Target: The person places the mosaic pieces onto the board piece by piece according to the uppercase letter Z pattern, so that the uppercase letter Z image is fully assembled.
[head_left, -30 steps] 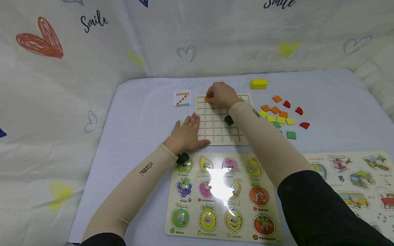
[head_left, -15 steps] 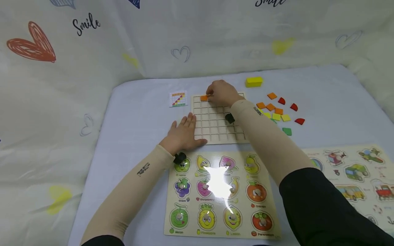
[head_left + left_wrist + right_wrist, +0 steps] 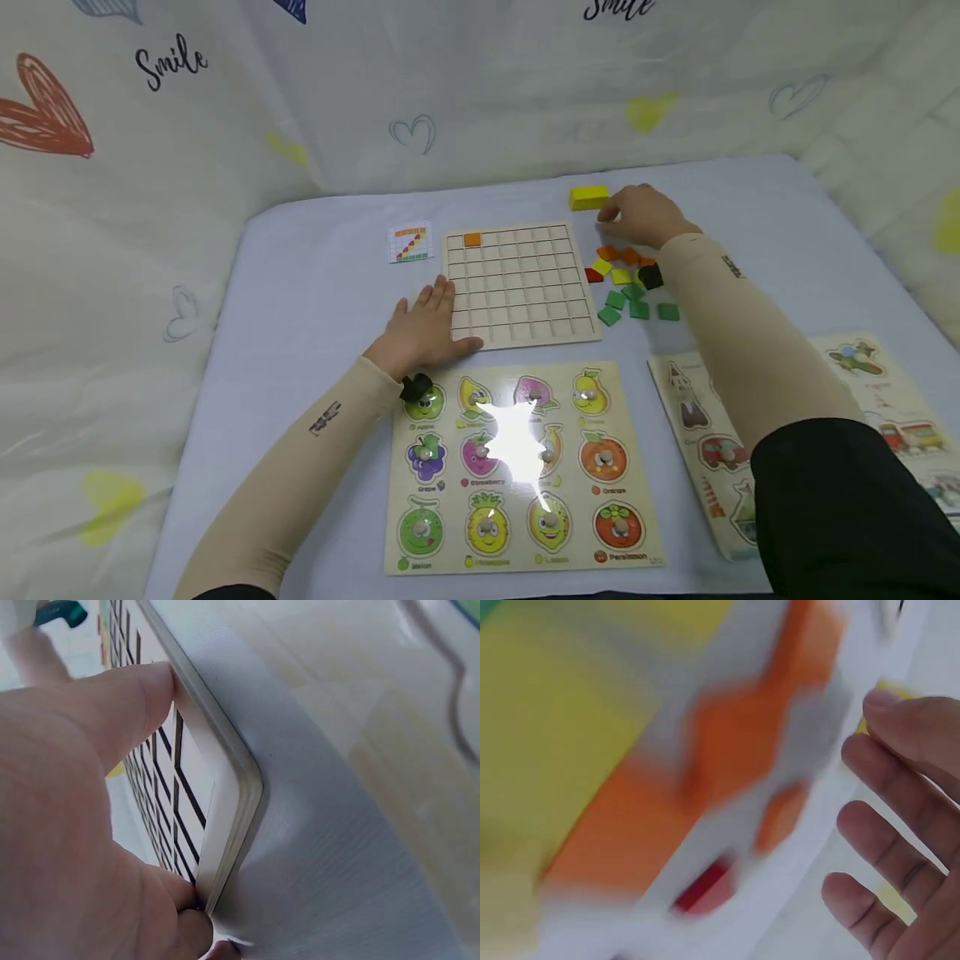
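A square wooden grid board (image 3: 517, 287) lies on the white-covered table, with one orange square tile (image 3: 472, 240) in its top row. My left hand (image 3: 422, 332) rests on the board's near left corner, fingers along the left edge; its thumb (image 3: 142, 694) lies on the front margin in the left wrist view. Above the pile of loose tiles, my right hand (image 3: 647, 215) holds nothing, its fingers loosely bent and spread. Below it are orange tiles (image 3: 739, 742), yellow tiles (image 3: 620, 277), green tiles (image 3: 639, 311) and a red piece (image 3: 705, 886), partly covered by the wrist.
Left of the grid board lies a small pattern card (image 3: 410, 242) with coloured squares. A yellow block (image 3: 588, 197) stands near the far edge. In front are a fruit knob puzzle (image 3: 517, 508) and, at right, a vehicle puzzle (image 3: 828, 346) partly under the right arm.
My right hand has let go of the orange tile, which stays in the top row, and moved right to over the loose tiles. The left hand stays on the board.
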Action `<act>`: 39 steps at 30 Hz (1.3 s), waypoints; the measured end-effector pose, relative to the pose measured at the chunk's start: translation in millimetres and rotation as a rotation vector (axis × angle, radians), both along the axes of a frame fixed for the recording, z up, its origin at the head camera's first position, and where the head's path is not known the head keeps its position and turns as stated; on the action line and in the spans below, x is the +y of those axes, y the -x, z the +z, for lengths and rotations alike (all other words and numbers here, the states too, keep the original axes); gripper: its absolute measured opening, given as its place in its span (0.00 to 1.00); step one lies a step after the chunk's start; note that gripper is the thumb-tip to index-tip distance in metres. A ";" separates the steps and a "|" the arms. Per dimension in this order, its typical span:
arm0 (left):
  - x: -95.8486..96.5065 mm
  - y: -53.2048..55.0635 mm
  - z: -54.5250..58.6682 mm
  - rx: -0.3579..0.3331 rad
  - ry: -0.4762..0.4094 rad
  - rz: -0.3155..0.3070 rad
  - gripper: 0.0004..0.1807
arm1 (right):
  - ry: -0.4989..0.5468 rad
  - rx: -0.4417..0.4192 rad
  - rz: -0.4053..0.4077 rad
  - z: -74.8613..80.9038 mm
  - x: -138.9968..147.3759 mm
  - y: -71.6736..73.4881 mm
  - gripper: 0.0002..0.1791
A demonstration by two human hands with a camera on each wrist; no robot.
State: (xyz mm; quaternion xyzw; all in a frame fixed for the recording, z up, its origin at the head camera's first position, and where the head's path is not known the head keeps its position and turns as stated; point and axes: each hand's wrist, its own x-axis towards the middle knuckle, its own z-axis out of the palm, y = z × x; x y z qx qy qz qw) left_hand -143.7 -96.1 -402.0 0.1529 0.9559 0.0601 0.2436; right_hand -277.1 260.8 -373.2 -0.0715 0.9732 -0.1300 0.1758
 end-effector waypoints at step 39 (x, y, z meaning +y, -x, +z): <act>0.3 -0.5 5.3 -0.013 0.010 -0.002 0.60 | 0.067 -0.021 0.000 -4.0 -16.4 4.4 0.23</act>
